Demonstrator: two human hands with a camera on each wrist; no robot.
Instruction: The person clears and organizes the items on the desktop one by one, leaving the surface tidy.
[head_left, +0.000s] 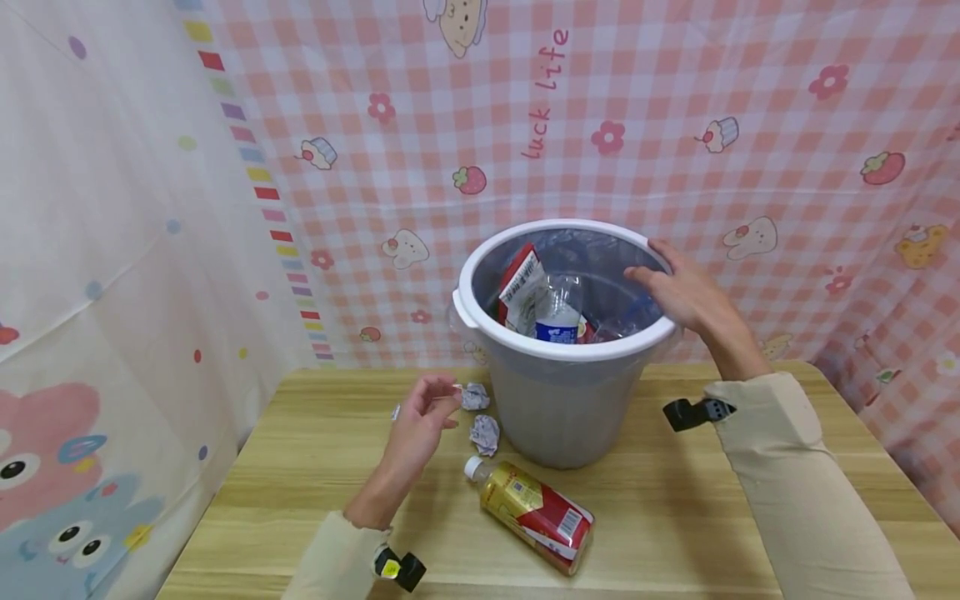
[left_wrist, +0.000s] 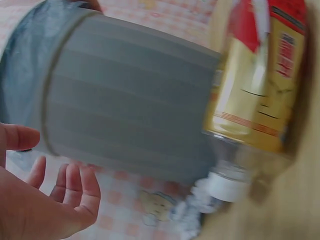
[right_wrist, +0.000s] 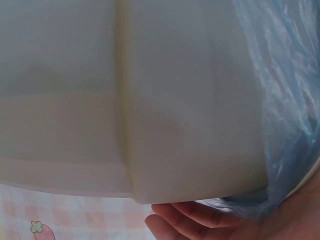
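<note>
A grey trash bin (head_left: pixel 570 408) with a white rim (head_left: pixel 480 312) and a plastic liner stands upright on the wooden table. Inside it are a clear bottle with a blue label (head_left: pixel 558 321) and a red-and-white packet (head_left: pixel 522 287). My right hand (head_left: pixel 686 292) grips the rim on the right, thumb inside, other fingers outside, beside the liner (right_wrist: pixel 290 100). Left of the bin, my left hand (head_left: pixel 423 417) is raised with loosely bent fingers and holds nothing in the left wrist view. Close to it are crumpled paper balls (head_left: pixel 484 435), one partly hidden behind the hand.
A drink bottle (head_left: pixel 536 517) with a gold-and-red label and white cap lies on its side in front of the bin. The wooden table (head_left: pixel 300 483) extends to both sides. A pink checked cloth (head_left: pixel 375 200) hangs behind, and a white patterned cloth (head_left: pixel 135 250) hangs at the left.
</note>
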